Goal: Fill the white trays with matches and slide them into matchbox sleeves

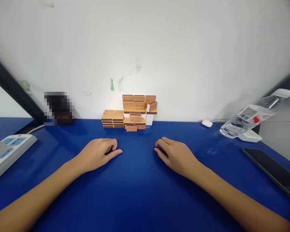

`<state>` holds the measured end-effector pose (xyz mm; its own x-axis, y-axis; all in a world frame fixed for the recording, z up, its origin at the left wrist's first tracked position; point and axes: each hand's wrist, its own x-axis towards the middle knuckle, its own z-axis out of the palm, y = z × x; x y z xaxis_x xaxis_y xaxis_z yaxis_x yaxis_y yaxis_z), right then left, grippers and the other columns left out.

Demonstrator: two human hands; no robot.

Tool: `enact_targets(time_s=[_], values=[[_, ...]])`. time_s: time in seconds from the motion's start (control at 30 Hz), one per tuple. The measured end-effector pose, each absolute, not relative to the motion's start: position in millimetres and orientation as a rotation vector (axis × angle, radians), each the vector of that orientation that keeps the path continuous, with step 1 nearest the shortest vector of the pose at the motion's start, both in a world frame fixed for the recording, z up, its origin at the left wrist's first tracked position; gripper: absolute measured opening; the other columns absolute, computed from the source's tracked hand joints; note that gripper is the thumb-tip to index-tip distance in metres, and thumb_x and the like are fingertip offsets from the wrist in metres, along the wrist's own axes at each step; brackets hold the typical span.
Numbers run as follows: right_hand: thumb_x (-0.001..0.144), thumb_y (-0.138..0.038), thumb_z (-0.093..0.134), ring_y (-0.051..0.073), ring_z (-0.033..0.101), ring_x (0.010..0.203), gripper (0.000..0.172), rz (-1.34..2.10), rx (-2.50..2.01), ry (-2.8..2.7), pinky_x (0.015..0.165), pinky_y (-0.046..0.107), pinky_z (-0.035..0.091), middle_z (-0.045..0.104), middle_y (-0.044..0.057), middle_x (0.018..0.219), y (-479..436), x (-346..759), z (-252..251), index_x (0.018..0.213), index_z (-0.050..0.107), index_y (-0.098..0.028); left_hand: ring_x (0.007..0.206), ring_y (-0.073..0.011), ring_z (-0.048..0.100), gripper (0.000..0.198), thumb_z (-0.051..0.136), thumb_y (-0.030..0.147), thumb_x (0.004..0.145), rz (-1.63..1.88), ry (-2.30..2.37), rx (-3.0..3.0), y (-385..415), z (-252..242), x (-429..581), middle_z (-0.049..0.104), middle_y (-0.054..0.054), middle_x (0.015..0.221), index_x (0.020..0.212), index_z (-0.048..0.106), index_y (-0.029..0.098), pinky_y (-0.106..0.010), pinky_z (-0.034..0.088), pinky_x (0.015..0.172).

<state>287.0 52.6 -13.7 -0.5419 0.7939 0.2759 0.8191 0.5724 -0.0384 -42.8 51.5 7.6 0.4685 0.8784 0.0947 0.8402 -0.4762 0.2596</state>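
Note:
My left hand [99,154] rests on the blue table with its fingers loosely curled and the thumb stretched apart from them; nothing is in it. Across from it, my right hand [175,154] lies in a similar pose, empty, with a small gap between thumb and fingers. Beyond both hands, against the wall, stands a stack of matchboxes [134,104] with yellow-orange labels and red print. To its left sits a lower, neat block of matchboxes [112,118]. One matchbox [131,128] stands at the front of the stack. Neither hand touches the matchboxes.
A white power strip [16,146] lies at the left, near a pixelated dark object [60,109]. On the right are a small white case [207,123], a tilted plastic water bottle [251,116] leaning on a white object, and a black phone [273,170]. A white wall [183,64] bounds the blue table [135,199].

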Motion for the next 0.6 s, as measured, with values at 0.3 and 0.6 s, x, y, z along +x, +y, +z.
enact_targets(time_s=[0.3,0.6], values=[[0.106,-0.026,0.053,0.022,0.068,0.088,0.015,-0.222,-1.241,-2.543,0.070,0.034,0.048,0.068,0.006,0.097,53.1,288.3,-16.7,0.104,0.067,-0.019,0.060,-0.0151,0.050,0.044,0.049,0.059,0.104,0.308,1.519,2.523,51.8,5.8,-44.9,0.056,0.003,0.068,0.079,0.049,0.022,-0.029,0.030,0.059],[0.107,-0.025,0.048,0.024,0.065,0.090,0.022,-0.287,-1.245,-2.539,0.071,0.035,0.048,0.070,0.009,0.096,53.8,293.3,-8.4,0.103,0.069,-0.020,0.059,-0.0154,0.054,0.045,0.049,0.058,0.104,0.384,1.449,2.552,53.5,7.0,-43.7,0.061,0.002,0.068,0.076,0.052,0.022,-0.028,0.033,0.057]])
